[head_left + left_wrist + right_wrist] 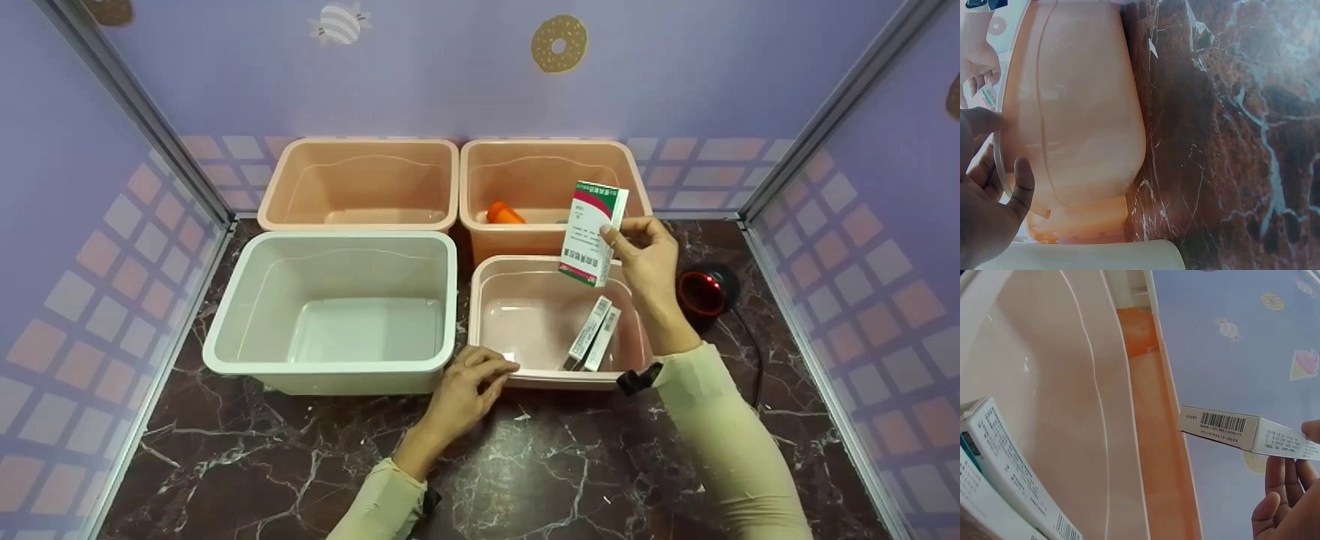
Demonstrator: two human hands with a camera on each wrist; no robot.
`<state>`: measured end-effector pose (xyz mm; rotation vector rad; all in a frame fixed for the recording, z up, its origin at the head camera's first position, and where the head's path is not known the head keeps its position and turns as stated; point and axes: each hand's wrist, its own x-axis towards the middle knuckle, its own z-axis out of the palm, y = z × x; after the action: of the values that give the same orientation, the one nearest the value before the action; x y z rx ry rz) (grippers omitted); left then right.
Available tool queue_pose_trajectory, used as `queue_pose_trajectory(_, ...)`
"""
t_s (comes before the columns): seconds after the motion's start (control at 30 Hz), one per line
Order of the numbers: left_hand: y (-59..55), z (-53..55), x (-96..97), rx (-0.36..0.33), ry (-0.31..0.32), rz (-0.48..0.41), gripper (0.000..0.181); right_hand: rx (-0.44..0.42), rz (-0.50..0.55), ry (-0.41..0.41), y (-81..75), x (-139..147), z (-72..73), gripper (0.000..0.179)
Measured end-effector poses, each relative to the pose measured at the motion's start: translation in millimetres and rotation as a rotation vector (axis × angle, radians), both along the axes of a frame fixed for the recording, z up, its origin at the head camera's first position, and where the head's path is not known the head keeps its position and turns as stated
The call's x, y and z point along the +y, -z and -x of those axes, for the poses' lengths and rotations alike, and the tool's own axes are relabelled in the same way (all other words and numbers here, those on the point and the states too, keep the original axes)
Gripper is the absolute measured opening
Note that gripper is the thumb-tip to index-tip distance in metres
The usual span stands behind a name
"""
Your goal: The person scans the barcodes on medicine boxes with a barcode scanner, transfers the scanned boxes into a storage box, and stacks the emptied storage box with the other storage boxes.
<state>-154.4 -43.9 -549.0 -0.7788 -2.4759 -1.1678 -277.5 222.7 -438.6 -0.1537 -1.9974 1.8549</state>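
Observation:
My right hand [651, 259] holds a white, green and red medicine box [589, 240] by its right edge, thumb on the printed face. The box is tilted above the back rim of the pink bin [517, 315]. In the right wrist view its barcode end shows, with my fingers [1280, 481] under it. Two slim white medicine boxes [589, 341] lean together inside the pink bin. My left hand [469, 382] is at this bin's near left corner. In the left wrist view its fingers go over the rim while the thumb [1023, 183] stays outside.
A white bin [330, 367] stands left of the pink one. Behind are two orange bins, the left one [360, 225] and the right one [555, 148], which has an orange object [504, 214] inside. A black scanner-like device [705, 292] glows red at right, with a cable.

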Motion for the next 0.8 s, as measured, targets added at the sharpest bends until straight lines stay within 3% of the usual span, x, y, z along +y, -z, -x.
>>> queue_pose_trajectory(0.47, 1.8, 0.2, -0.1, 0.034, 0.001, -0.018, 0.020, -0.071, 0.069, -0.105, -3.0, -27.3, 15.6, 0.019)
queue_pose_trajectory(0.8, -0.4, -0.7, 0.9, -0.002, -0.004, -0.009, 0.021, -0.114, 0.103, -0.096, -3.7, -48.8, 30.7, 0.019)
